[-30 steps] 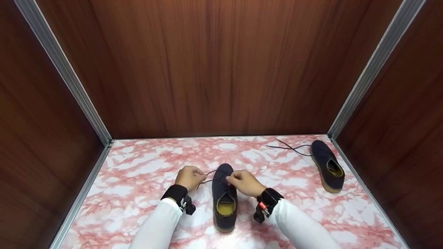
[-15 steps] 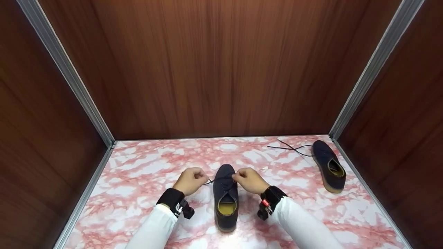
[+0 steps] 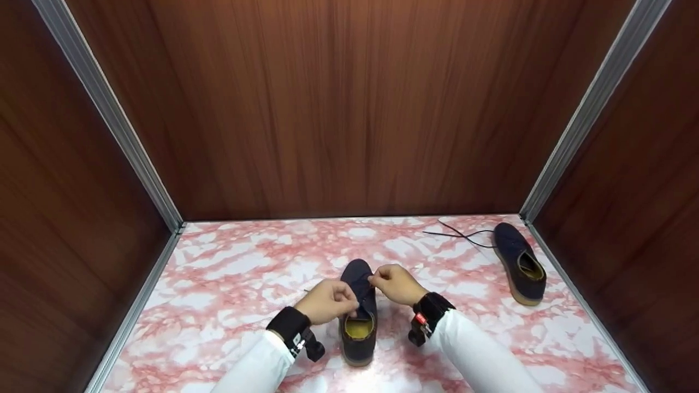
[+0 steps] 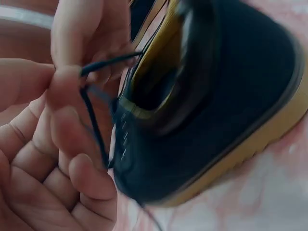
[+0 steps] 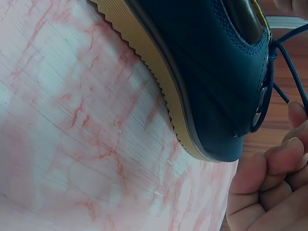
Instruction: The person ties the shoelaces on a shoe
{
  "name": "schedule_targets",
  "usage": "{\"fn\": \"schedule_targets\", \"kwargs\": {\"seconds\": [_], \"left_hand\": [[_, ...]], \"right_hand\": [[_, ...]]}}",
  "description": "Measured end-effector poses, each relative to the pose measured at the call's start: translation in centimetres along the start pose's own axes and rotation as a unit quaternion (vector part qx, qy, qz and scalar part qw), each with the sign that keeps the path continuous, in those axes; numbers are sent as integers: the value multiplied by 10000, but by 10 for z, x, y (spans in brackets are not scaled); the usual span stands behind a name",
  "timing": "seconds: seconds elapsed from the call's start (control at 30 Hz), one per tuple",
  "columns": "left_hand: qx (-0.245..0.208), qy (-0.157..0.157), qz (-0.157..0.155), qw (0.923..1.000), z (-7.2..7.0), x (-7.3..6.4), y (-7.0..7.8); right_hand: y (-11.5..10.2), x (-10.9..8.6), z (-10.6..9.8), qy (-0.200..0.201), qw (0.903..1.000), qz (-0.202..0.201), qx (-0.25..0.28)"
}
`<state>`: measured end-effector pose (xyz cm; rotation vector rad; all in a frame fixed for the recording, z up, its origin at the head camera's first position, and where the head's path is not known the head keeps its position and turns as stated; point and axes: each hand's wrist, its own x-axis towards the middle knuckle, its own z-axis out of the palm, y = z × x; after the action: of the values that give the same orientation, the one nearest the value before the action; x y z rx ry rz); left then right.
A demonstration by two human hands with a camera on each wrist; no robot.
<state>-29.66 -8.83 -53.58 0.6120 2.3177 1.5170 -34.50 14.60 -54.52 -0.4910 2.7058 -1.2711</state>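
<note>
A dark navy shoe (image 3: 357, 344) with a tan sole stands on the marbled surface, its toe pointing away. Over its tongue, my left hand (image 3: 327, 302) pinches a dark shoelace (image 4: 96, 126) between thumb and fingertip. My right hand (image 3: 397, 284) is at the right side of the lacing, fingers curled in. In the right wrist view, lace (image 5: 290, 65) runs from the eyelets to that hand's fingertips (image 5: 297, 111), which pinch it partly beyond the frame's edge. A loose stretch of lace (image 4: 150, 216) trails past the shoe's side in the left wrist view.
A matching navy shoe (image 3: 520, 262) stands at the right by the side wall, its untied laces (image 3: 461, 234) crossed out to the left. Brown wood-grain panels (image 3: 349, 109) with grey metal corner strips close in the back and both sides.
My left hand first drew slightly left, beside the shoe, then came right and toward me over the shoe's tongue. The right hand has shifted slightly right, staying by the lacing.
</note>
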Motion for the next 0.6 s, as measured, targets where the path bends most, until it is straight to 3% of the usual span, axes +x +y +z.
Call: {"fn": "schedule_targets", "kwargs": {"seconds": [0.17, 0.3, 0.4, 0.6], "left_hand": [[-239, -544, -137, 9981, 17, 1, 3], [79, -690, -65, 9976, 21, 2, 2], [449, -453, 63, 9979, 16, 5, -2], [807, 638, -99, 9946, -3, 11, -14]], "right_hand": [[-1, -1, -1, -47, 10000, -25, -15], [-2, -1, -1, -77, 9999, -69, -24], [-2, -2, -2, -81, 9999, -102, -11], [1, -3, -2, -60, 9999, -126, -28]]}}
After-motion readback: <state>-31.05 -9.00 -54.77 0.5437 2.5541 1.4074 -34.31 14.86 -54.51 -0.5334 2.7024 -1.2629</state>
